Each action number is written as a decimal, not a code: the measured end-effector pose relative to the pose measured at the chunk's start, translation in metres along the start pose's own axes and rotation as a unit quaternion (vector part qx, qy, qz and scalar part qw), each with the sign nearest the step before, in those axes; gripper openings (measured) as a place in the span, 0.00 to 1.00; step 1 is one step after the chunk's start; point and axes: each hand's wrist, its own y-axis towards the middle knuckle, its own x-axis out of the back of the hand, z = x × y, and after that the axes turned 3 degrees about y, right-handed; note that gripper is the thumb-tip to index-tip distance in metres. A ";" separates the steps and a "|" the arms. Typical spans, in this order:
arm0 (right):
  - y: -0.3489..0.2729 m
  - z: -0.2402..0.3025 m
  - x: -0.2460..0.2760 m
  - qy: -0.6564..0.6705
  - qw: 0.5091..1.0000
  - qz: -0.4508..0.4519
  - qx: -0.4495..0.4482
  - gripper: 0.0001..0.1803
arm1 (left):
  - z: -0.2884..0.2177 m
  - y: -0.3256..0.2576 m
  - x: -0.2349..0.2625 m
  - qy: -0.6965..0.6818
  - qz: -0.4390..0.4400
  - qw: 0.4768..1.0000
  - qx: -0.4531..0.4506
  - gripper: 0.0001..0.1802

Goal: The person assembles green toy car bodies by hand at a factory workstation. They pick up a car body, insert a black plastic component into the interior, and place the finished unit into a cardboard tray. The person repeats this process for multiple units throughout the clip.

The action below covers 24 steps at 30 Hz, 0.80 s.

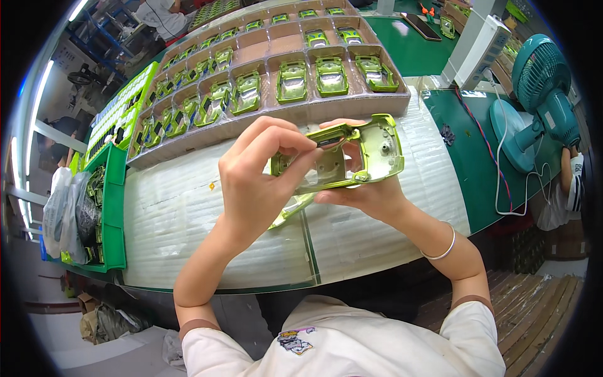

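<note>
While gripped by both hands [314, 182], green car shell [370, 151]

Bright, even overhead tube light; sharp centre, fisheye-bent edges, black corners.

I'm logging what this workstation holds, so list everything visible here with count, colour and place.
Toy car shell: one, green, held upside down above the table middle.
Clear window insert: one, transparent, under the shell by the left palm.
Compartment tray: one, brown, far side of the table, holding many green car shells; exact count unclear.
Padded sheet: one, white, covering the table.
Green bin: one, left table edge, with parts and plastic bags beside it.
Desk fan: one, teal, right.
Power strip: one, white, upper right.
Bracelet: one, silver, right wrist.
Left hand: fingers pressing into the shell's inside.
Right hand: supporting the shell from below.
</note>
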 end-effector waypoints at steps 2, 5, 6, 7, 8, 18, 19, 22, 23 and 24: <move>0.000 -0.010 -0.002 -0.041 0.998 -0.011 0.056 0.35 | 0.002 -0.001 -0.003 -0.023 0.002 0.998 0.054 0.07; -0.002 -0.007 -0.005 -0.051 0.998 -0.018 0.045 0.32 | 0.002 -0.002 -0.005 -0.021 0.005 0.995 0.092 0.06; -0.002 -0.006 -0.004 -0.066 0.997 -0.016 0.048 0.31 | 0.002 -0.002 -0.006 -0.021 0.004 0.995 0.099 0.05; -0.002 -0.006 -0.004 -0.082 0.995 -0.013 0.051 0.31 | 0.002 -0.002 -0.007 -0.021 0.003 0.994 0.106 0.05; -0.003 -0.005 -0.004 -0.081 0.996 -0.016 0.045 0.30 | 0.002 -0.002 -0.008 -0.011 0.004 0.994 0.106 0.05; -0.006 -0.004 -0.003 -0.114 0.993 0.002 0.013 0.26 | 0.001 -0.004 -0.013 0.053 0.018 0.995 0.076 0.08; -0.006 -0.003 -0.003 -0.127 0.992 0.006 0.018 0.26 | 0.001 -0.003 -0.013 0.063 0.023 0.996 0.066 0.09; -0.006 -0.003 -0.003 -0.125 0.992 0.016 -0.003 0.27 | 0.006 -0.002 -0.009 0.095 0.046 0.994 0.013 0.08; -0.007 -0.001 -0.003 -0.135 0.990 0.024 -0.014 0.28 | 0.004 -0.001 -0.010 0.079 0.041 0.995 0.034 0.07; -0.007 0.003 -0.003 -0.145 0.989 0.032 -0.025 0.29 | 0.001 0.001 -0.011 0.063 0.034 0.996 0.056 0.07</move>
